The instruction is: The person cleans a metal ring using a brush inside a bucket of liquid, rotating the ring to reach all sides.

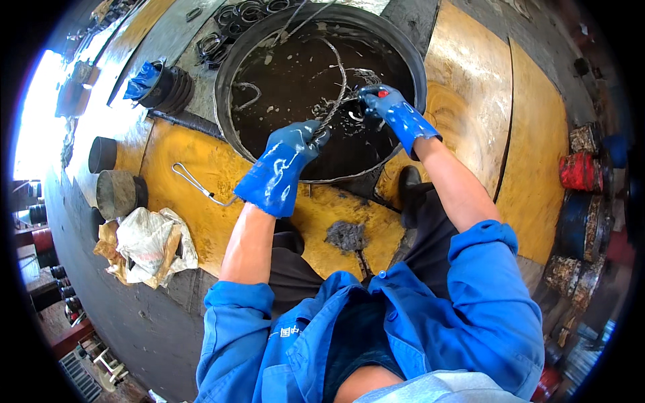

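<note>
Both my hands wear long blue rubber gloves over a wide round metal tub (225, 101) of dark liquid. In my left hand (295, 146), closed near the tub's front rim, is a braided wire rope (341, 75) that arcs up over the liquid. A looped rope end (193, 183) lies on the yellow board to the left of that glove. My right hand (388, 106) is closed farther right, above the liquid, around an object showing a small red part (383, 93); the fingers hide the rest. Strands and splashes show beside its fingertips.
Yellow boards (470, 87) cover the floor around the tub. Black rings (245, 13) lie behind it. To the left are stacked dark buckets (176, 91), open cylinders (115, 195) and a white sack (149, 242). A grey fibrous clump (346, 236) lies between my legs; red and rusty cylinders (579, 171) line the right.
</note>
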A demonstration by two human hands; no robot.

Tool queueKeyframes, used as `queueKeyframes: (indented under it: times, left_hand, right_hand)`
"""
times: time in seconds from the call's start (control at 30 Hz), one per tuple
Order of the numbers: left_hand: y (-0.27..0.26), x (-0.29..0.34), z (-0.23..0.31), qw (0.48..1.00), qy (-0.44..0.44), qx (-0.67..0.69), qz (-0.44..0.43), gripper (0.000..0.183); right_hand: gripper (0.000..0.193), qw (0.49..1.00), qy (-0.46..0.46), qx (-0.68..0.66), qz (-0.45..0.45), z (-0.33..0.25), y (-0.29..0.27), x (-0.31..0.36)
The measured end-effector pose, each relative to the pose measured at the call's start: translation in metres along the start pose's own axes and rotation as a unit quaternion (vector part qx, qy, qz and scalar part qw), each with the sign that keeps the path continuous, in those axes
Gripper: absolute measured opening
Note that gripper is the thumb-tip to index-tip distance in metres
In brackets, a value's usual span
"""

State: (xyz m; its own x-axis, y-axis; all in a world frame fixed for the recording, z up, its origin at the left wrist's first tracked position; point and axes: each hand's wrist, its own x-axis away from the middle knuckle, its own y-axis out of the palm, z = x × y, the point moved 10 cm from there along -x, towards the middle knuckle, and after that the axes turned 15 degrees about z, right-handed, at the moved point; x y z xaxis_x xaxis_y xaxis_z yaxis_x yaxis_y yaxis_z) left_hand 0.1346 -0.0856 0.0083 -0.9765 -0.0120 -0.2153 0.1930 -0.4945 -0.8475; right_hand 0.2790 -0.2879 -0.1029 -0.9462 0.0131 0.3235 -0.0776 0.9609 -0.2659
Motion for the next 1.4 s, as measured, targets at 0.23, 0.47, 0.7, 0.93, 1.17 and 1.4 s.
queueKeyframes:
  times: [0.23, 0.47, 0.7, 0.93, 1.17, 1.4]
  left_hand:
    - [0.019, 0.004, 0.008, 0.992, -0.044, -0.037, -0.114, 0.032]
    - [0.086, 0.016, -0.009, 0.938, -0.086, -0.148, -0.300, 0.029]
    - [0.090, 0.021, 0.006, 0.950, -0.040, -0.141, -0.275, 0.027]
    - [0.101, 0.022, 0.005, 0.948, -0.022, -0.156, -0.278, 0.023]
    - [0.096, 0.021, 0.009, 0.958, -0.025, -0.130, -0.256, 0.023]
    - [0.109, 0.025, 0.004, 0.965, 0.001, -0.120, -0.232, 0.024]
  right_hand:
    - [0.023, 0.988, -0.074, -0.047, 0.128, -0.062, -0.064, -0.001]
    - [0.028, 0.980, -0.077, -0.162, 0.087, -0.111, -0.063, 0.054]
    - [0.028, 0.995, 0.060, -0.060, -0.050, -0.043, 0.006, 0.050]
    - [0.023, 0.994, -0.021, 0.062, 0.085, -0.079, -0.030, 0.028]
    - [0.026, 0.993, 0.034, 0.077, -0.088, -0.057, 0.015, 0.060]
    - [0.020, 0.964, -0.161, 0.196, 0.079, -0.071, -0.028, 0.016]
